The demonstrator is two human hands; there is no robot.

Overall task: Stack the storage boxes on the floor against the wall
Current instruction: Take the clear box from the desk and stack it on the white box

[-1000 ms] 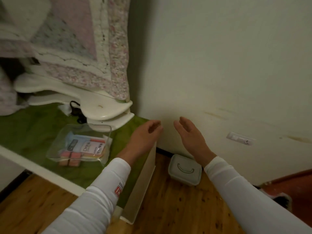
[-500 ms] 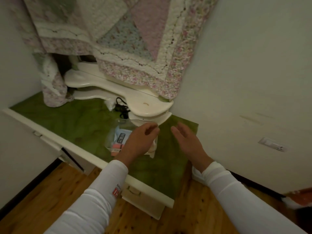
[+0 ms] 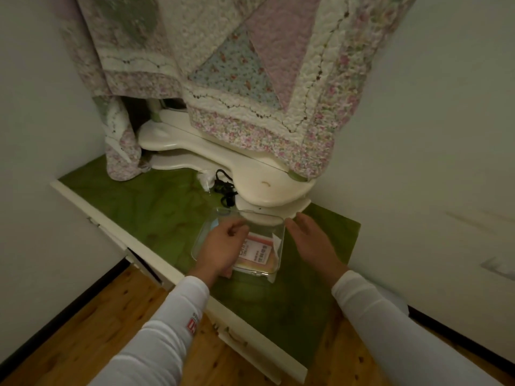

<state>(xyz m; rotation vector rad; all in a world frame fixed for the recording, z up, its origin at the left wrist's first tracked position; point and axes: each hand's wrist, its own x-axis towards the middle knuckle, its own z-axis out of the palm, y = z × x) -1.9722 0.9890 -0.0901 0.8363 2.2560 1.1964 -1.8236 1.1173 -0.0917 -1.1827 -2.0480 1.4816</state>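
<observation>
A clear plastic storage box [image 3: 257, 250] with pink and white packets inside sits on the green top of a low white cabinet [image 3: 156, 207]. My left hand [image 3: 223, 247] lies over the box's left half with the fingers curled; I cannot see a firm grip. Just off the box's right edge, my right hand [image 3: 312, 242] hovers with its fingers apart and nothing in it. A pale lidded box [image 3: 395, 299] stands on the wooden floor by the right wall, mostly hidden behind my right forearm.
A white curved stand base [image 3: 264, 185] under a hanging patchwork quilt [image 3: 250, 79] sits just behind the clear box. A black cord [image 3: 225, 190] lies beside it. The cabinet has a drawer handle [image 3: 234, 337] in front. Walls close in left and right.
My view swung left from the floor and wall to the cabinet. Both hands moved from above the floor box to the clear box, the left now over it.
</observation>
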